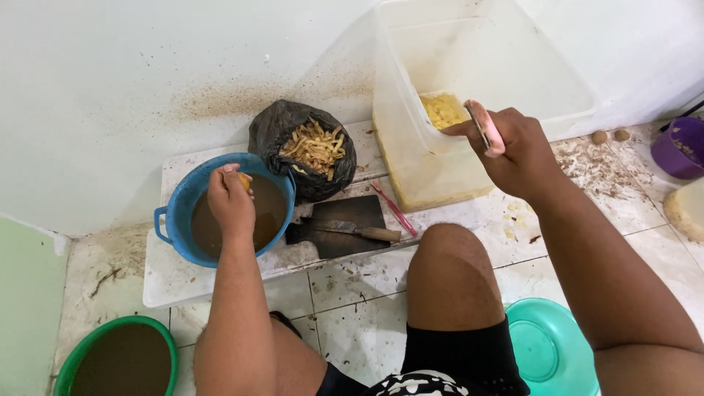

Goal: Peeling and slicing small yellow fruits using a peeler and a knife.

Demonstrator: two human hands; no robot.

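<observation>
- Head view looks down over my knee to the tiled floor where I squat.
- My left hand (229, 199) hangs over the blue basin (174, 209) of brown water, fingers closed around a small yellow piece (244, 180) that shows only at my fingertips.
- My right hand (513, 150) is raised in front of the clear plastic tub (440, 158), fingers closed on a pink-handled peeler (482, 128) whose blade points up and away from me.
- Yellow peeled pieces (442, 110) lie in the bottom of that tub.
- Behind the blue basin, just beside it, a black bag (275, 125) stands open with pale peelings (315, 147) heaped in it.
- A knife with a wooden handle (358, 230) rests on a dark board (345, 213) between the basin and the tub, and a thin pink stick (394, 210) lies near the knife's handle.
- All of these sit on a white tray (176, 282) against the wall.
- A green basin (117, 359) of brown water stands at my lower left, well apart from the blue one.
- A teal lid (550, 348) lies by my right leg, and a purple pot (678, 147) sits at the far right edge.
</observation>
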